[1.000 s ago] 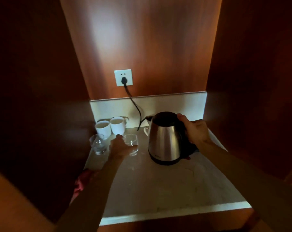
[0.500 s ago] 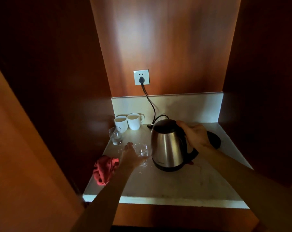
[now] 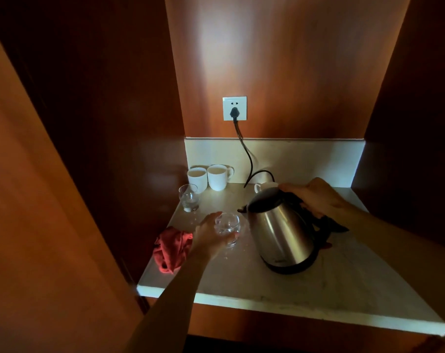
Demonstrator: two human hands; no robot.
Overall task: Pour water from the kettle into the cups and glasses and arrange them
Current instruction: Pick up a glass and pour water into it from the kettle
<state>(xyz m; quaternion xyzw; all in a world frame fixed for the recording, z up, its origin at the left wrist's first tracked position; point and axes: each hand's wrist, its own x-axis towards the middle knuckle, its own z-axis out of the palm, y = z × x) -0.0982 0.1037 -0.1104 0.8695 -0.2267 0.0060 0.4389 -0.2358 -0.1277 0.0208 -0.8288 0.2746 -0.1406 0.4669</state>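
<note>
At the counter's left edge: a crumpled red cloth (image 3: 172,248) lies on the pale counter (image 3: 292,289), just beside the left wrist.
Far glass (image 3: 189,197): upright near the back left, in front of two white cups (image 3: 207,176); what it holds cannot be told.
Left hand (image 3: 211,238): wrapped around the near glass (image 3: 227,228), steadying it upright on the counter.
Key relation: the kettle's spout (image 3: 242,209) is just to the right of the near glass's rim and a little above it; the kettle leans leftward, toward that glass.
Kettle (image 3: 282,233): steel body tilted, black lid uppermost; no stream is visible.
Third cup (image 3: 263,186): partly hidden behind the kettle.
Right hand (image 3: 318,197): clenched on the kettle's black handle at its right side.
Judgement: pouring looks imminent; more leftward tilt should send water into the held glass.
</note>
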